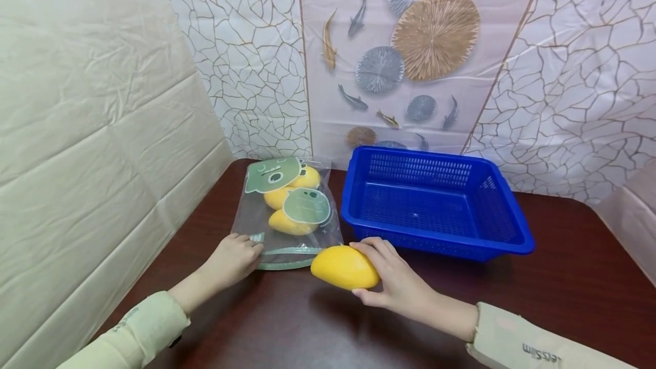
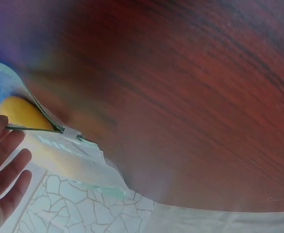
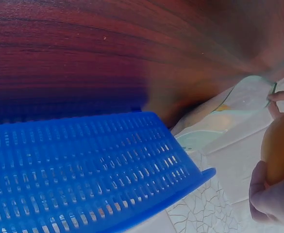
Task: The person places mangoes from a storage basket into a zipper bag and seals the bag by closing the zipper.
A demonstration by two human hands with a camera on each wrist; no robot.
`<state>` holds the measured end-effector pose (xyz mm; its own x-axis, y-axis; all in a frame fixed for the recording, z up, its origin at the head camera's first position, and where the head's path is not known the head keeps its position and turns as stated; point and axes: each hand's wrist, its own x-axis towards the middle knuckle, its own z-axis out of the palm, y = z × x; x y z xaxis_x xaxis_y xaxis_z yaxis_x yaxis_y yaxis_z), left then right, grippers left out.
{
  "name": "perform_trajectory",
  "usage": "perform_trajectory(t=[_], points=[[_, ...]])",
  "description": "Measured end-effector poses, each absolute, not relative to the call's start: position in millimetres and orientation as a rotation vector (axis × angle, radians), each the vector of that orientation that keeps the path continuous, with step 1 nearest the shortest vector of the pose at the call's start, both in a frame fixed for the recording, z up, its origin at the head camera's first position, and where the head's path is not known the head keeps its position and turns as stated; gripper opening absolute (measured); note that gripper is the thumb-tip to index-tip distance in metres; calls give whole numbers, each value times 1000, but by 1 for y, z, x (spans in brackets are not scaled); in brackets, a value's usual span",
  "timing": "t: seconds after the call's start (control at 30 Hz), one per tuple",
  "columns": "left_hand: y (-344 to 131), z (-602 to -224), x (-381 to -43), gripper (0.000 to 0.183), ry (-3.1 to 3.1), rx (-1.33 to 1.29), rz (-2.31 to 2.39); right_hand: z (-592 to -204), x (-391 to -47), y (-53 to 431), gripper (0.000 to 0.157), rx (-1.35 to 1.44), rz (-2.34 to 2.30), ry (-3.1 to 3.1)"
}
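Observation:
A clear zip bag with green cartoon prints lies on the table, several yellow mangoes inside it. Its mouth, edged in green, faces me and gapes in the left wrist view. My left hand pinches the bag's top edge near its left corner; in the left wrist view the thumb and fingers stand on either side of that edge. Between thumb and fingers my right hand grips another yellow mango, held above the table beside the right end of the bag's mouth.
A blue plastic basket with slotted walls stands right of the bag, just beyond my right hand. The dark red wooden table has patterned cloth behind it and a pale sheet along its left side.

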<state>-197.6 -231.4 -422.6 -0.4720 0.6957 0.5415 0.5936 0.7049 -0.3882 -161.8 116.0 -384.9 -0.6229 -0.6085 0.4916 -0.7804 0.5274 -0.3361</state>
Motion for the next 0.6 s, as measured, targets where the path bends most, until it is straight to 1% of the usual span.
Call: perform_trajectory(t=[0.6], points=[[-229, -405, -204, 22, -2168, -938, 64, -392, -164, 101, 67, 1198, 678, -2498]])
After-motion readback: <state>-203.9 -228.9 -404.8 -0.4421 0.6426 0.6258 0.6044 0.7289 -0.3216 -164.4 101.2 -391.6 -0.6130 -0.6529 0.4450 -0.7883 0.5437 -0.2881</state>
